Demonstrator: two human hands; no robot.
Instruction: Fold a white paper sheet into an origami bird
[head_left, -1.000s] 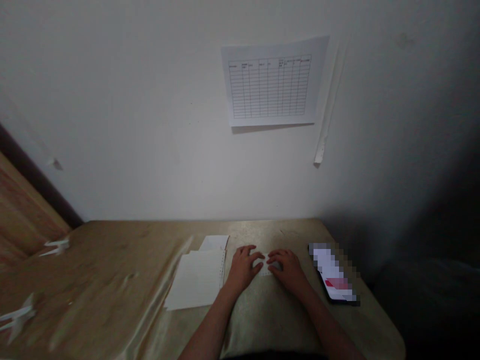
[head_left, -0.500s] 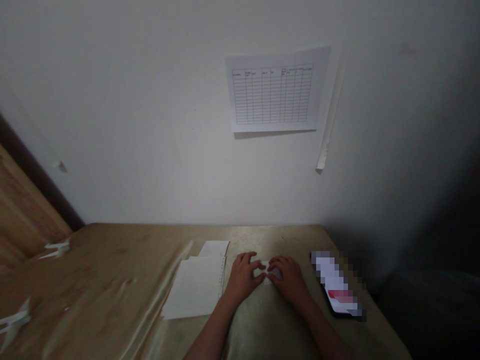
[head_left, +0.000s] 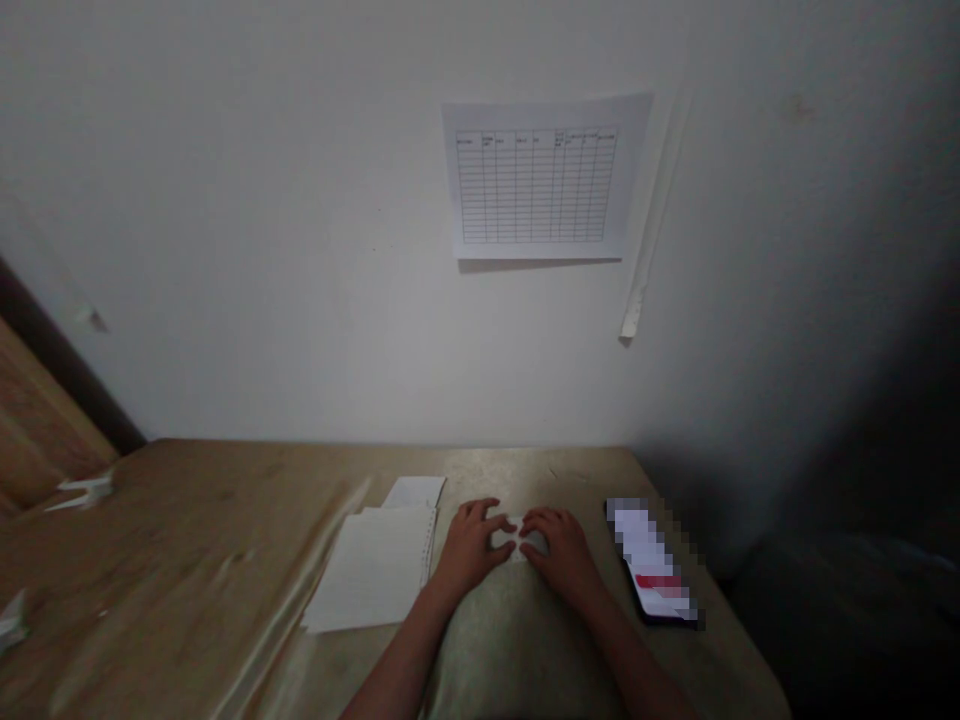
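A small piece of white paper point(head_left: 502, 538) lies low over the cloth-covered table, between my two hands. My left hand point(head_left: 469, 548) holds its left side, with the thumb and forefinger curved round in a pinch. On the opposite side, my right hand point(head_left: 564, 552) grips the paper in the same way. The thumb tips almost meet at the middle, and the fingers cover part of the paper. Whether it has folds is too small to make out. Beside my left forearm rests a stack of lined paper sheets point(head_left: 371, 565) with a torn, perforated edge.
A phone point(head_left: 652, 565) with a lit, blurred-out screen lies to the right. Folded white paper shapes point(head_left: 86, 490) sit at the far left of the table point(head_left: 225, 540). On the wall behind hangs a printed table sheet point(head_left: 540, 180). Wood point(head_left: 45, 420) stands at the left edge.
The whole view has shifted slightly, so things appear a little further left. Both hands stay on the small paper, with hardly any change in their fingers.
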